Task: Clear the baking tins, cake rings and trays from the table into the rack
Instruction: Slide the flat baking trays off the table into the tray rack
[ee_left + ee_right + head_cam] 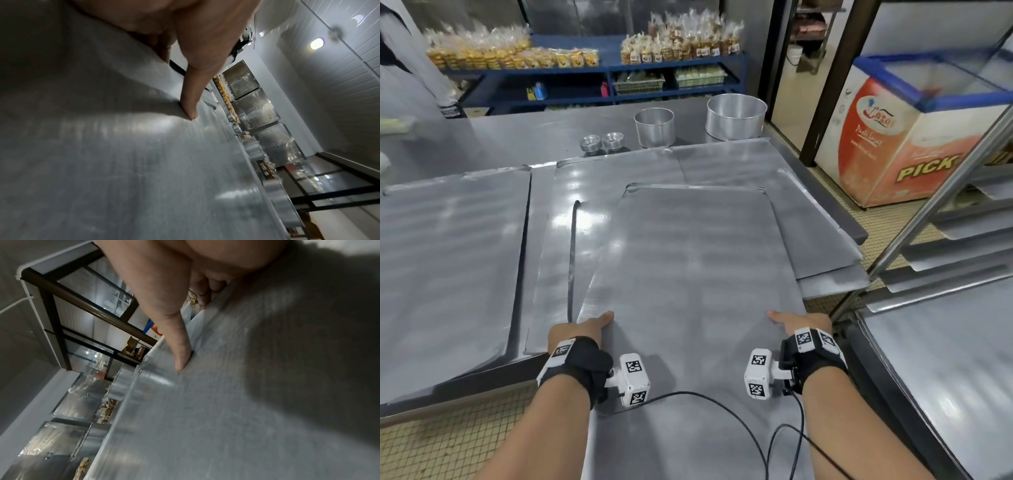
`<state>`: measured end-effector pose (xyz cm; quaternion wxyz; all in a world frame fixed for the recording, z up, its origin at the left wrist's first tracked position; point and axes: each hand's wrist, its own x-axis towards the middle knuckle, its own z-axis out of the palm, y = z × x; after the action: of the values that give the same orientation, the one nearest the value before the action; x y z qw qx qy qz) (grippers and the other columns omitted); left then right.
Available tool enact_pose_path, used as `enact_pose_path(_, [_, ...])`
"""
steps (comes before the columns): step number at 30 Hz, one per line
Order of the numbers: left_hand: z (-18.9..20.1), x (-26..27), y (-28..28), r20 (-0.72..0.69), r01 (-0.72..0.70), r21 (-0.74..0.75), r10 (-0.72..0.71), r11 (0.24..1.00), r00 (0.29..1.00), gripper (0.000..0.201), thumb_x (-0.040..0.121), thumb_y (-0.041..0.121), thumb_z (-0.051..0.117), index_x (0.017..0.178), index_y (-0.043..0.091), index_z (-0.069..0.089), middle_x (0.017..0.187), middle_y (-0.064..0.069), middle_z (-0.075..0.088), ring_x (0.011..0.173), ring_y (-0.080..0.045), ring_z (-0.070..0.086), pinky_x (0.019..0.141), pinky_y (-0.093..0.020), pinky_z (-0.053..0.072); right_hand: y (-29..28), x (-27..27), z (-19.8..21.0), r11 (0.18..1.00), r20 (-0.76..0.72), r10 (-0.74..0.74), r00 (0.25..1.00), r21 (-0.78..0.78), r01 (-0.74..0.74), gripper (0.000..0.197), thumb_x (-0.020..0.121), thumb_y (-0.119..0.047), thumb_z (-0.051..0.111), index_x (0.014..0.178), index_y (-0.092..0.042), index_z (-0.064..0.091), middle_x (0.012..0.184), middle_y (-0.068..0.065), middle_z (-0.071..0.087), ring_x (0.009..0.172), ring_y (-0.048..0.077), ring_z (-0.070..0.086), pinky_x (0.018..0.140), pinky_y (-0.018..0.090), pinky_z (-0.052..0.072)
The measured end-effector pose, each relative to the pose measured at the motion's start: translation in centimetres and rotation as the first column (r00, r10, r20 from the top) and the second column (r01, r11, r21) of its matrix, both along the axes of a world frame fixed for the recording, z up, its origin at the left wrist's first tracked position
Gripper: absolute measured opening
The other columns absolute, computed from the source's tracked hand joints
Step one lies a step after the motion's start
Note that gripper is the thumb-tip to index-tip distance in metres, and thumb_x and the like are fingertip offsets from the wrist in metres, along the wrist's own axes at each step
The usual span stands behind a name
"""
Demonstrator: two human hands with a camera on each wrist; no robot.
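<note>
Held level at waist height, a large baking tray, its near end overhanging the table edge. Gripped on both long sides: left hand and right hand, each with thumb flat on top and fingers curled under the rim, as the wrist views confirm. Grip set wide, probably to keep the thin sheet from flexing and to steer it square into the rack just right of the right hand, where several trays already sit on the runners.

Under the held tray, ahead of the hands, more trays fanned in a loose stack, corners jutting off the table toward the rack. Left of the left hand, another tray lying flat on its own.

Far beyond the hands, two round cake tins, both standing open side up; whether anything lies inside cannot be told from this angle. Beside them, two small stacks of little moulds, nested one in another.

Much of the clearing apparently yet to be done.
</note>
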<state>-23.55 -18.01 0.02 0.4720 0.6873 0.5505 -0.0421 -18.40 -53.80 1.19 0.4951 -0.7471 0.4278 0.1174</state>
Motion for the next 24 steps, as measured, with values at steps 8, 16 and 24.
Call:
enact_pose_path(8, [2.2, 5.2, 2.4, 0.127, 0.128, 0.000, -0.127, 0.992, 0.984, 0.091, 0.062, 0.043, 0.091, 0.128, -0.007, 0.052, 0.111, -0.023, 0.067, 0.091, -0.039, 0.064, 0.084, -0.043, 0.056, 2.9, -1.5, 1.6, 0.975, 0.075, -0.221, 0.972, -0.019, 0.223, 0.077, 0.053, -0.035, 0.097, 0.109, 0.007, 0.064, 0.107, 0.019, 0.070, 0.095, 0.036, 0.069, 0.085, 0.047, 0.057])
enact_pose_path(16, [3.9, 9.1, 6.2, 0.175, 0.437, 0.037, -0.436, 0.899, 0.883, 0.073, 0.072, 0.039, 0.087, 0.119, -0.010, 0.059, 0.116, -0.023, 0.066, 0.089, -0.036, 0.063, 0.080, -0.039, 0.053, 7.8, -6.4, 2.8, 0.884, 0.149, -0.459, 0.876, -0.021, 0.467, 0.067, 0.047, -0.032, 0.097, 0.097, 0.003, 0.069, 0.094, 0.018, 0.072, 0.085, 0.035, 0.070, 0.083, 0.047, 0.058])
enact_pose_path(24, [4.1, 10.1, 6.7, 0.193, 0.612, 0.009, -0.602, 0.791, 0.775, 0.076, 0.058, 0.038, 0.093, 0.117, -0.002, 0.065, 0.115, -0.018, 0.070, 0.095, -0.036, 0.067, 0.092, -0.041, 0.054, 10.3, -13.0, 3.6, 0.784, 0.177, -0.611, 0.772, -0.001, 0.621, 0.056, 0.059, -0.025, 0.091, 0.097, 0.003, 0.061, 0.093, 0.018, 0.070, 0.083, 0.034, 0.066, 0.076, 0.035, 0.050])
